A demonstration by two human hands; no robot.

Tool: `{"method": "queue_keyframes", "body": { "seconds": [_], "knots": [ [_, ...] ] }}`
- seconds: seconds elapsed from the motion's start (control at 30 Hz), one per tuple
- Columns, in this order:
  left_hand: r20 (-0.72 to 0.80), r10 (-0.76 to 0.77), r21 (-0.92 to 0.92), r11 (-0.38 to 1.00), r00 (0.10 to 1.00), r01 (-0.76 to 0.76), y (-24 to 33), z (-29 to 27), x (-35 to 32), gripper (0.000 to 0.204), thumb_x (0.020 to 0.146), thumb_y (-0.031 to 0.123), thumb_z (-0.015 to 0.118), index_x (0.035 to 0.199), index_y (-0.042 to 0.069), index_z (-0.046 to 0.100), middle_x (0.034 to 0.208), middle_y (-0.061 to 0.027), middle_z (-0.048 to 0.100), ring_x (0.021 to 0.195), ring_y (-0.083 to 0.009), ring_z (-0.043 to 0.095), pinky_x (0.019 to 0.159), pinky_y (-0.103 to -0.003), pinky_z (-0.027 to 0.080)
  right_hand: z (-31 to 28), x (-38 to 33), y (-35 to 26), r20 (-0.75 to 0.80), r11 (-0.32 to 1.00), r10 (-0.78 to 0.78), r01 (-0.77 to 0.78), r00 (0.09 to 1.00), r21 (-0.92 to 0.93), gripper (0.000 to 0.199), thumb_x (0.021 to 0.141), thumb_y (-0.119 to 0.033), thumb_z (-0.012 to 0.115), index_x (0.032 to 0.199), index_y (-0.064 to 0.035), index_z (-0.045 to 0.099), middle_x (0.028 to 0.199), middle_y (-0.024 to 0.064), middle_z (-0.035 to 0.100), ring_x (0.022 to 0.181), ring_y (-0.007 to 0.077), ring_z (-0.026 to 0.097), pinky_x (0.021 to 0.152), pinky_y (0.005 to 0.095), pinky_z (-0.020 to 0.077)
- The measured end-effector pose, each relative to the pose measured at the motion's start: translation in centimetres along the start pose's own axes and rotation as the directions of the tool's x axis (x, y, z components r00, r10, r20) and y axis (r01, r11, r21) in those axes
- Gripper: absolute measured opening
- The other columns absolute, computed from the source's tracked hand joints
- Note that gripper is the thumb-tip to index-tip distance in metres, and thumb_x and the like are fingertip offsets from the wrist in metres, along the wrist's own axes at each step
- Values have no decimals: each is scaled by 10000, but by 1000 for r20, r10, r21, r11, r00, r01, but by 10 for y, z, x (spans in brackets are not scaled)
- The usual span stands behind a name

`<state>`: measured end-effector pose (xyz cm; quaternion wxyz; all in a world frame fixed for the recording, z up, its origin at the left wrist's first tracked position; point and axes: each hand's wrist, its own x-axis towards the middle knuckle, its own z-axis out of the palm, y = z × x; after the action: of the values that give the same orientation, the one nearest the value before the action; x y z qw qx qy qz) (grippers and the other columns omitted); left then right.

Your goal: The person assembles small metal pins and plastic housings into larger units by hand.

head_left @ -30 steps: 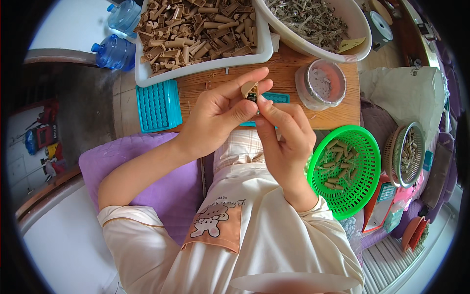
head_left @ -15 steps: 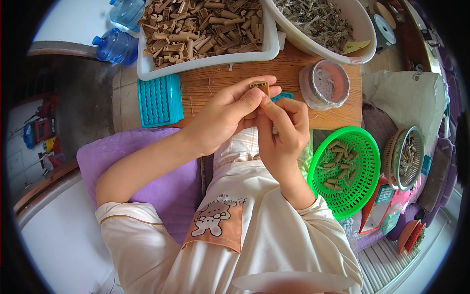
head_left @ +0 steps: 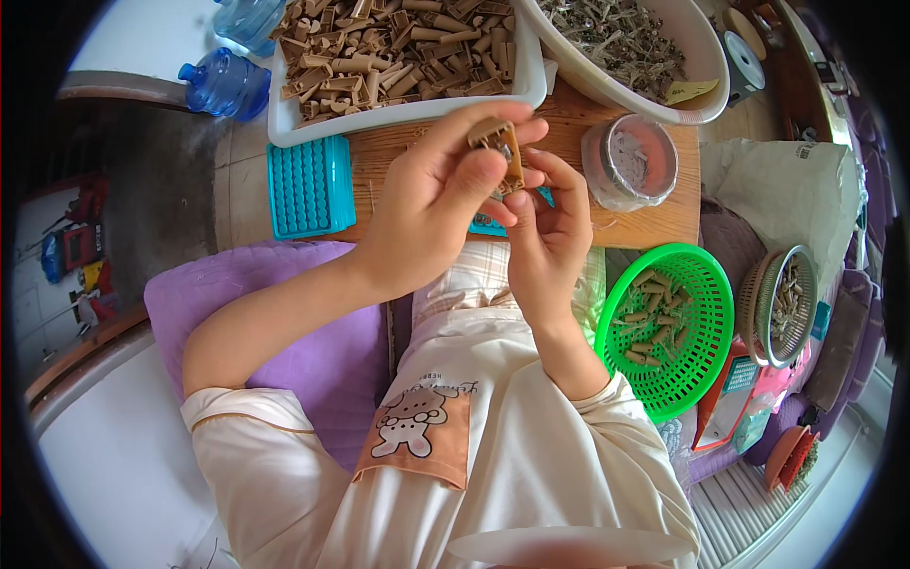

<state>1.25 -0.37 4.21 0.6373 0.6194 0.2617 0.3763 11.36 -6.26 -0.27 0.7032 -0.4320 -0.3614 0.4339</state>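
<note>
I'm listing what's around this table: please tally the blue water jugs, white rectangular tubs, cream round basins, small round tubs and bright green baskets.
Blue water jugs: 2
White rectangular tub: 1
Cream round basin: 1
Small round tub: 1
Bright green basket: 1
Total: 6

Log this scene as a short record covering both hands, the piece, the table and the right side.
Left hand: holding a brown part
Right hand: fingertips at its lower end, grip unclear
Part: opening visible, contents too small to identify
Table: white tray of brown pieces; clear-walled tub with pale bits
Right side: green basket with brown pieces; grey basket beyond
</note>
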Motion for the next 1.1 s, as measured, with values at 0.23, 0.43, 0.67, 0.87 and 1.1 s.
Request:
{"method": "queue_keyframes", "body": {
  "seconds": [0.23,0.43,0.67,0.87,1.1],
  "knots": [
    [41,-401,-680,659,915,320,-3,-6,7,341,888,261,392,1178,85,353,1099,-155,506,931,-235,564,747,-301,505,-10,11,-4,163,973,190,-165,968,-159,304,810,24,481,1103,10,401,1018,83,490,884,99,503,741,214,426],
    [-49,-254,-271,934,966,232,-3,-2,5,281,869,143,457,1123,24,440,968,-95,565,859,-140,561,752,-253,466,-17,17,-5,228,987,92,-119,969,105,427,714,68,483,1128,26,384,1039,97,483,997,151,459,874,284,364],
    [-68,-133,119,983,989,141,-16,-2,-2,281,842,107,502,1104,4,488,1015,-92,567,936,-118,528,821,-230,415,-3,24,9,49,975,139,-129,989,-181,308,716,-4,569,1005,33,468,912,80,562,787,134,559,704,231,446],
    [-125,-168,132,974,978,184,-32,-9,1,268,834,96,506,1077,-17,505,854,-67,596,743,-78,532,644,-208,438,-24,50,26,307,947,264,-185,914,-263,240,710,-11,589,931,30,505,875,54,572,781,105,542,681,219,444],
    [44,-568,-169,807,822,567,-34,-17,3,316,858,154,481,1144,24,447,978,-80,554,849,-114,559,722,-231,488,-70,42,51,272,904,305,-188,913,-385,278,738,-27,593,1003,8,516,871,83,595,781,135,568,674,247,462]
  ]
}}
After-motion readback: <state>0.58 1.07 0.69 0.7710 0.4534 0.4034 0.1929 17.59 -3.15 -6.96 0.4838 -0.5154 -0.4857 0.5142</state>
